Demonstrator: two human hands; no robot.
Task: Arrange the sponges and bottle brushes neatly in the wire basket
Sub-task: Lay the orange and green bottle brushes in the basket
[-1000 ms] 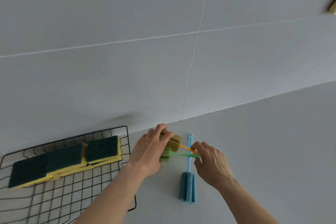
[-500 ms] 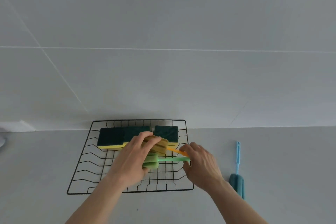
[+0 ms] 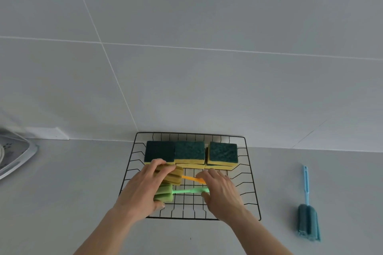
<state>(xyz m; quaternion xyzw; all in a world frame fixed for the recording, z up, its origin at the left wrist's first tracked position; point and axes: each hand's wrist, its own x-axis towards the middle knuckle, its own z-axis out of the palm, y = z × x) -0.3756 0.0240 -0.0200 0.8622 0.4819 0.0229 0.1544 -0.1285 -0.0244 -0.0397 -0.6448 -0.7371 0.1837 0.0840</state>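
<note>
Both hands gripped two bottle brushes: my left hand (image 3: 143,190) their foam heads, my right hand (image 3: 219,191) the handles, now carried over the wire basket (image 3: 251,174), ready for lowering; blue brush (image 3: 307,211) lay right of it.

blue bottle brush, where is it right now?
In the head view, the blue bottle brush lies alone on the counter, right of the wire basket, handle toward the wall, clear of both hands.

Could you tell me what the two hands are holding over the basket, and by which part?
Left hand grips the foam heads of the orange bottle brush and green bottle brush; right hand holds their handle ends.
</note>
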